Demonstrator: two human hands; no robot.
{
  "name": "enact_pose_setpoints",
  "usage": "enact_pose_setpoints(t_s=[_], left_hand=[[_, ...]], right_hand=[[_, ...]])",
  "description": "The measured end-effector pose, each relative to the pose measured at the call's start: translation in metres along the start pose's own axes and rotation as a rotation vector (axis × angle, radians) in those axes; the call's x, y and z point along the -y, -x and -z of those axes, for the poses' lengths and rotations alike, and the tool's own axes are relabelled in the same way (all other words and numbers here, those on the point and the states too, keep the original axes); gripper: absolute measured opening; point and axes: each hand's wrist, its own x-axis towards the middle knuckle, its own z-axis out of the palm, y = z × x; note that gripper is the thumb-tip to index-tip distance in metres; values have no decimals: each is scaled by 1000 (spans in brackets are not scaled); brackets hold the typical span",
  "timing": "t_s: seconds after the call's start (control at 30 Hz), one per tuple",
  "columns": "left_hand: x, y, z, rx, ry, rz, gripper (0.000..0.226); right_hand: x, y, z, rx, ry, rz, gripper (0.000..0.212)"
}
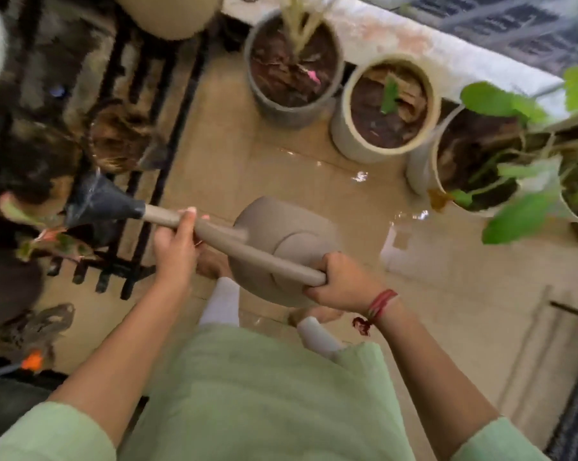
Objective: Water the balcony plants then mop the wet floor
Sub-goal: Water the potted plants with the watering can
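**Over the wet tiles, both hands on the can**

Above the beige tiled balcony floor [234, 154] I see the taupe plastic watering can [281, 234] held level, its long spout aimed out to the can's left. I read the left hand [174, 241] as wrapped round the spout's tube, fingers curled over the top, just behind the black cone-shaped rose head [104, 202]. The right hand [340, 284] is clenched on the end of the can's tubular handle, a red thread wristband [380, 302] on its wrist.

Beyond the rose head, left of the can, a red-and-green leafed plant [58, 241] sits low against the black metal railing [154, 94]; motion blur keeps me from telling whether water is falling.

Ahead of the can stand a grey round pot [281, 108] and a cream round pot [347, 138], both showing dark soil. Right of the can is a white pot [424, 161] with broad green leaves. Between these pots and the can, a shiny puddle [410, 221] lies on the tiles.
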Motion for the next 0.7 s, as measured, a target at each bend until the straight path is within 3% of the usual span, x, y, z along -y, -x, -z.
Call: enact_pose_setpoints(t_s=[0.23,0.3,0.4,0.53,0.7], left_hand=[[33,106,-123,192,-200,-69,40],[38,136,-159,288,-258,-102,39],[45,179,-211,430,-336,-150,26],[68,237,-275,583,-408,-184,12],[98,293,-326,733,-556,-209,23]], right_hand=[[-128,125,2,-192,-206,-86,17],[-159,157,-4,-299,-311,-130,30],[-204,194,-19,-425,-505,-194,36],[-257,237,-36,-540,-704,-279,24],[-298,280,-59,-650,-802,-409,38]])
